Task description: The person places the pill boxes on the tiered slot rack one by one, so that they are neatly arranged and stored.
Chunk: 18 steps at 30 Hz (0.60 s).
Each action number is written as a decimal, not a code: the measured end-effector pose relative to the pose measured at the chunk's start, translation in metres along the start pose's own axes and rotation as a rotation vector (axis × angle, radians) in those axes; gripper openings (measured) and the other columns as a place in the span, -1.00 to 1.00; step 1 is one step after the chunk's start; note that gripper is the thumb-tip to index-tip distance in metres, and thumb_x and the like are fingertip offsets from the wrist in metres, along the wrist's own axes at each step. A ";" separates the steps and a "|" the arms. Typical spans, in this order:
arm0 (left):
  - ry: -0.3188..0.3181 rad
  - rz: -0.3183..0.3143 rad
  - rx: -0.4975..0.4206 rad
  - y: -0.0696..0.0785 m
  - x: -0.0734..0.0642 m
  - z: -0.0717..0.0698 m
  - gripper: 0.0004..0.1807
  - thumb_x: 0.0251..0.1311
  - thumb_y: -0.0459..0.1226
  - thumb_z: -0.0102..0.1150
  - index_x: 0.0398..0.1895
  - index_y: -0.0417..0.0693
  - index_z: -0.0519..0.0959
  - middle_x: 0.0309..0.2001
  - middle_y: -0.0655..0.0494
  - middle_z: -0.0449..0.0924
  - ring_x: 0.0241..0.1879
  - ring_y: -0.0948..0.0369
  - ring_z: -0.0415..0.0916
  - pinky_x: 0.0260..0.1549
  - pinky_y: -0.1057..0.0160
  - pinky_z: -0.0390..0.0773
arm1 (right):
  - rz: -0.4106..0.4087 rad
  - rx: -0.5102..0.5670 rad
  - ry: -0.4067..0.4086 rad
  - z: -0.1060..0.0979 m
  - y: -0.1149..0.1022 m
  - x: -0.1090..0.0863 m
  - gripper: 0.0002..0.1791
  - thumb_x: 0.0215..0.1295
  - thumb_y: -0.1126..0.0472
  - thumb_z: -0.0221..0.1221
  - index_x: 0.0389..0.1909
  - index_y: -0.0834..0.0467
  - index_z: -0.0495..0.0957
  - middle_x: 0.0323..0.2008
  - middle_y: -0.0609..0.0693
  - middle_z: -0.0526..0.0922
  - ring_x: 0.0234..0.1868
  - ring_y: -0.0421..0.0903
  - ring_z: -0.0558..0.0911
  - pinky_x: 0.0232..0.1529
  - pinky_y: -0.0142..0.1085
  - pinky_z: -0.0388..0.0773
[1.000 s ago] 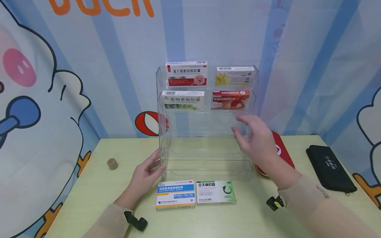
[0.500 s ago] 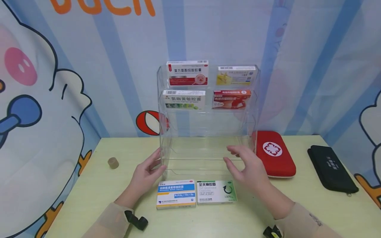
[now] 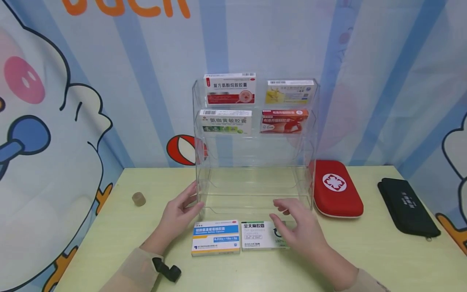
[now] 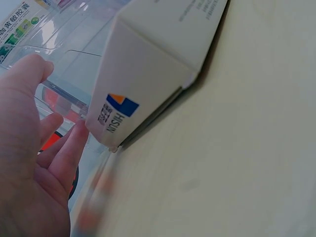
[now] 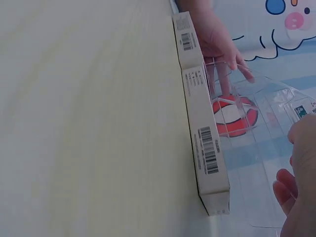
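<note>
A clear tiered display rack stands on the table. At its lower left side my left hand holds the side wall, thumb in front and fingers behind. My right hand hovers at the right end of a white-and-green medicine box, partly covering it; its thumb and fingers are apart with nothing between them. Beside that box, to the left, lies a blue-and-white medicine box. Both lie flat before the rack. In the left wrist view, the end of the blue-and-white box is close to my left fingers.
The rack's upper tiers hold a red-and-white box, a yellow-and-white box, a green-and-white box and a red box. A red zip case and a black pouch lie right. A small brown cylinder stands left.
My right hand has come down from the rack's middle tiers to the white-and-green box, uncovering the red case. My left hand has stayed on the rack's side.
</note>
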State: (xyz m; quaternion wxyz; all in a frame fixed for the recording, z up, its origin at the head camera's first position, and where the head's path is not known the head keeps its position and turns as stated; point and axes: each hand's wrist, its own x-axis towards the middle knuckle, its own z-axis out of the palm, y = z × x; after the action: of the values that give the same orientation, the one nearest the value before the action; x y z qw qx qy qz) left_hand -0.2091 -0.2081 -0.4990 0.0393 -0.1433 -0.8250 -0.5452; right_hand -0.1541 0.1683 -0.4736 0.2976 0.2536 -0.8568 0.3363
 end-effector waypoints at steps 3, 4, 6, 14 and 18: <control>0.003 0.002 -0.004 0.001 0.000 0.000 -0.16 0.50 -0.23 0.40 0.74 0.44 0.27 0.67 0.08 0.40 0.51 -0.08 0.58 0.26 0.25 0.73 | 0.018 -0.027 -0.027 0.002 -0.001 -0.009 -0.54 0.19 0.30 0.57 0.12 0.15 0.72 -0.01 -0.08 0.83 -0.10 -0.17 0.76 -0.02 -0.34 0.80; 0.001 0.000 -0.006 0.001 0.000 0.000 -0.16 0.50 -0.23 0.40 0.74 0.44 0.27 0.67 0.08 0.40 0.51 -0.08 0.58 0.26 0.25 0.73 | 0.027 -0.043 -0.037 0.002 -0.001 -0.012 -0.54 0.20 0.28 0.57 0.12 0.15 0.73 0.00 -0.09 0.83 -0.08 -0.18 0.76 -0.01 -0.34 0.80; -0.002 0.000 -0.008 0.001 0.000 0.002 -0.16 0.50 -0.22 0.40 0.73 0.44 0.27 0.67 0.08 0.40 0.51 -0.08 0.58 0.26 0.24 0.73 | 0.046 -0.073 -0.056 0.002 -0.002 -0.020 -0.55 0.21 0.24 0.58 0.12 0.13 0.73 0.00 -0.11 0.82 -0.05 -0.19 0.75 0.03 -0.32 0.80; 0.004 -0.014 -0.006 0.002 0.000 0.001 -0.16 0.50 -0.21 0.41 0.73 0.48 0.27 0.67 0.10 0.40 0.51 -0.07 0.58 0.25 0.24 0.74 | 0.038 -0.114 -0.056 0.005 0.002 -0.036 -0.56 0.15 0.22 0.60 0.06 0.07 0.73 0.02 -0.13 0.81 0.05 -0.14 0.74 0.19 -0.46 0.66; 0.006 -0.005 -0.011 0.001 0.000 0.000 -0.15 0.50 -0.25 0.40 0.74 0.42 0.27 0.67 0.06 0.41 0.50 -0.09 0.58 0.25 0.29 0.73 | 0.095 -0.131 -0.115 0.006 0.000 -0.036 -0.59 0.18 0.15 0.62 0.03 0.03 0.75 0.04 -0.14 0.79 0.08 -0.14 0.72 0.15 -0.26 0.75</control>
State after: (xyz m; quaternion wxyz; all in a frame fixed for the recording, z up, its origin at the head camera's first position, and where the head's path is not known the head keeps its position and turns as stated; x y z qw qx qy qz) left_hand -0.2085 -0.2076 -0.4981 0.0396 -0.1397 -0.8222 -0.5504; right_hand -0.1311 0.1726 -0.5017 0.2478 0.2116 -0.9036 0.2780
